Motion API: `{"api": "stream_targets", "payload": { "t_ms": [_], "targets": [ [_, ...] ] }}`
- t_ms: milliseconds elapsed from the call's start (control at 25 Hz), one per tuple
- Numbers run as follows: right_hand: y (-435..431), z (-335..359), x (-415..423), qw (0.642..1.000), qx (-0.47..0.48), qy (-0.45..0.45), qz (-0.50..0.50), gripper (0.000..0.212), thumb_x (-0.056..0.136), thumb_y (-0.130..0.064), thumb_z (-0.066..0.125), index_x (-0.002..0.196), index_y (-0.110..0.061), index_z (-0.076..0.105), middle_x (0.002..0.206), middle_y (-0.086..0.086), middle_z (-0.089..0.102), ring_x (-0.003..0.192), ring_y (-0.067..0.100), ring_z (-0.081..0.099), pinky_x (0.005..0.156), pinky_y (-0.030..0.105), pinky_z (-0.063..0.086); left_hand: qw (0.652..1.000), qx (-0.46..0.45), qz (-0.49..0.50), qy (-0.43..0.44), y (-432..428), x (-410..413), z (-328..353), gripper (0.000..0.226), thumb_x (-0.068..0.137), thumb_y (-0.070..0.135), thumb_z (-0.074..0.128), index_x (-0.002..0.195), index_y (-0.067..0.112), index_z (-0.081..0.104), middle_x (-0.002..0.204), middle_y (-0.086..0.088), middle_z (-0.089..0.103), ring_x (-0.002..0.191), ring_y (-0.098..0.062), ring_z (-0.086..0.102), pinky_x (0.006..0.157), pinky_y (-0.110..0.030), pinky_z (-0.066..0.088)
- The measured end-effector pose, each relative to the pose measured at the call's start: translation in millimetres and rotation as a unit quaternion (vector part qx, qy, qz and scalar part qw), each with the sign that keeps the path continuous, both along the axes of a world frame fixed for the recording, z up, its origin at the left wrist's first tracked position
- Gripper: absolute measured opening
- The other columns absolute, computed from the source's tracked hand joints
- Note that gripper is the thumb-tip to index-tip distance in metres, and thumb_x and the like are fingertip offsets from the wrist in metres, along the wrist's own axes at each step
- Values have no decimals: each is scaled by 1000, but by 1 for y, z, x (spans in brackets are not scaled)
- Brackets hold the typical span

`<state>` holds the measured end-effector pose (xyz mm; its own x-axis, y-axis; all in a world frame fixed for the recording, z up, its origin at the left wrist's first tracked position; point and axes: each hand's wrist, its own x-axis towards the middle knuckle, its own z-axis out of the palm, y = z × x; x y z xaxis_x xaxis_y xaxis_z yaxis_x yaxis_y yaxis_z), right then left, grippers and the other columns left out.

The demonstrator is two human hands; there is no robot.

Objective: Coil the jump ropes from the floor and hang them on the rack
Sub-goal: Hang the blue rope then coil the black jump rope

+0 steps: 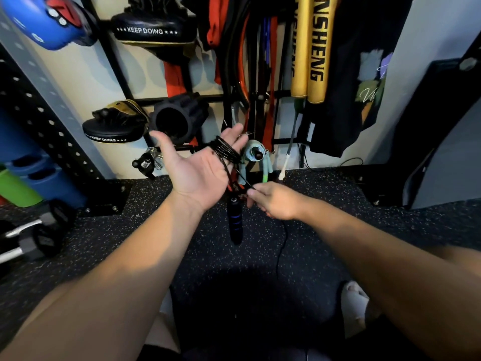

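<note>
Rope [225, 152] coiled round outstretched left fingers [235, 135], palm up, right fingers [254, 198] pinching its strand, handle [235, 222] dangling below

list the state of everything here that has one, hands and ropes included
black jump rope: partly coiled round the left hand's fingers, the rest trailing to the floor
rope handle: dangling below the left hand
left hand: open, palm up, fingers straight
right hand: pinching the black jump rope's loose length
pale blue jump rope: coiled, hanging on the rack
foam roller: stored on the rack
</note>
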<state>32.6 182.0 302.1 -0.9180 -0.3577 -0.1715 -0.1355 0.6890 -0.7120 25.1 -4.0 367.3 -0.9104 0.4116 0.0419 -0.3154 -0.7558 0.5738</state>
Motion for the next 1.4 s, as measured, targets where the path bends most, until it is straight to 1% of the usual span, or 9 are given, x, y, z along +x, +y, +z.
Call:
{"api": "stream_targets", "payload": {
  "t_ms": [120,360,480,560,680,760,920,1200,1400],
  "targets": [
    [-2,10,9,996,75,-10,43,36,107,-37,36,98,-19,66,66,-8,52,61,11,57,56,23,44,998,-35,56,-7,-4,-6,-1,123,72,98,10,118,-3,64,136,-23,62,135,-35,53,116,-48,36],
    [-12,46,19,971,172,119,119,35,105,-40,41,99,-20,69,79,-8,65,70,5,59,71,31,49,954,-296,-6,48,2,-9,-30,131,71,92,-10,152,-1,33,137,-10,65,134,-21,55,124,-50,21],
    [-2,64,18,951,202,190,133,35,100,-47,47,103,-20,68,90,-2,70,84,1,60,84,37,55,901,-417,-71,97,18,5,-37,112,82,77,-19,143,12,48,126,1,69,117,-1,63,116,-30,29],
    [12,71,11,944,211,223,122,33,93,-55,55,96,-24,68,84,-8,67,79,4,61,78,37,56,878,-447,-129,115,26,15,-40,106,83,75,-16,139,17,52,120,-3,71,111,-5,68,103,-18,40],
    [32,67,1,957,119,245,102,28,81,-57,68,85,-30,69,82,-16,64,81,5,61,74,34,54,866,-440,-199,132,29,18,-43,116,76,85,-9,129,10,61,111,-27,71,110,-33,70,108,-35,45],
    [41,57,-3,969,25,234,82,28,81,-53,71,86,-26,72,83,-14,66,83,6,62,75,30,53,865,-431,-226,125,31,16,-42,119,71,89,-6,113,5,68,99,-26,72,106,-40,70,119,-53,28],
    [53,29,-10,981,-36,191,-7,23,90,-43,67,89,-21,71,74,-6,64,67,6,57,65,33,49,882,-399,-228,106,32,17,-39,123,63,96,-1,99,2,71,83,-20,72,101,-43,70,121,-54,25],
    [38,-15,-2,995,-58,42,-70,37,105,-35,40,100,-7,62,63,1,51,52,11,51,56,36,51,977,-186,-106,24,18,12,-34,132,70,98,7,129,-9,57,111,-20,72,117,-36,65,121,-51,29],
    [22,-11,8,996,-21,-91,-3,37,107,-37,36,101,-16,65,66,-2,43,55,14,48,56,30,53,992,-127,-1,8,4,-1,-27,133,70,97,3,149,-6,34,137,-21,62,131,-33,58,119,-51,31]
  ]
}}
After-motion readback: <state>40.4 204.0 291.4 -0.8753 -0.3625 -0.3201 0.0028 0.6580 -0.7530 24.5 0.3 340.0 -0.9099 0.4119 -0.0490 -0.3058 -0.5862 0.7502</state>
